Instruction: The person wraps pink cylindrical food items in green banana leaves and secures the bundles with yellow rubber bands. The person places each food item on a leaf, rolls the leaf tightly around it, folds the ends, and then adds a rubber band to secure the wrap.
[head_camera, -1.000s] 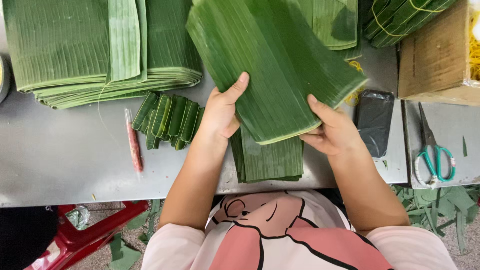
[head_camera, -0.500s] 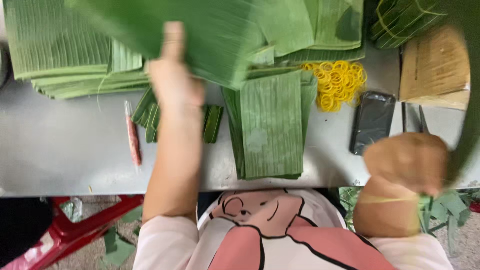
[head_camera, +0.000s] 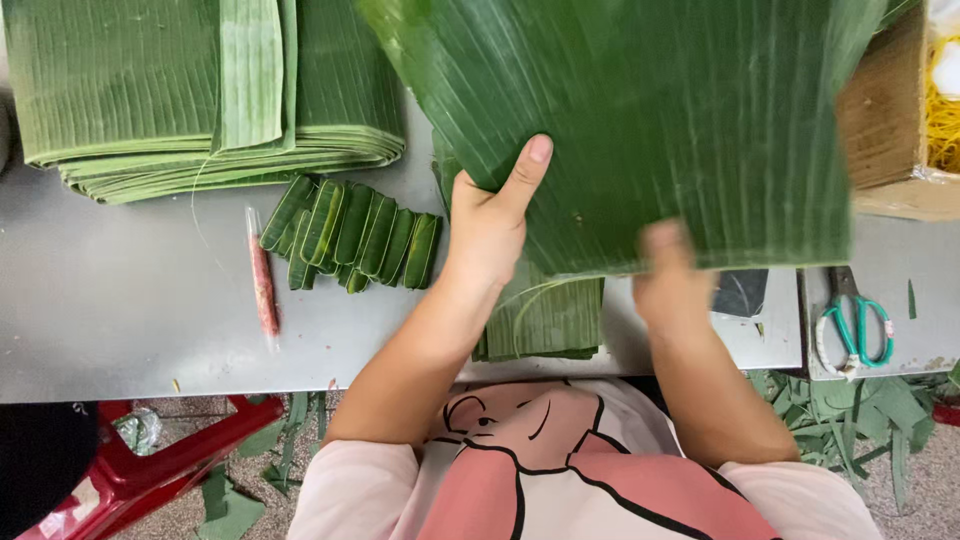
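Right hand (head_camera: 672, 280) blurred, dark flat thing (head_camera: 742, 292) half under banana leaf (head_camera: 660, 120)

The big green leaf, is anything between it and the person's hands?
No. Both hands already touch the big banana leaf. The left hand grips its lower edge with the thumb pressed on top, and the right hand, blurred, meets the same edge. Nothing lies between them; the smaller cut leaf stack sits underneath, on the table.
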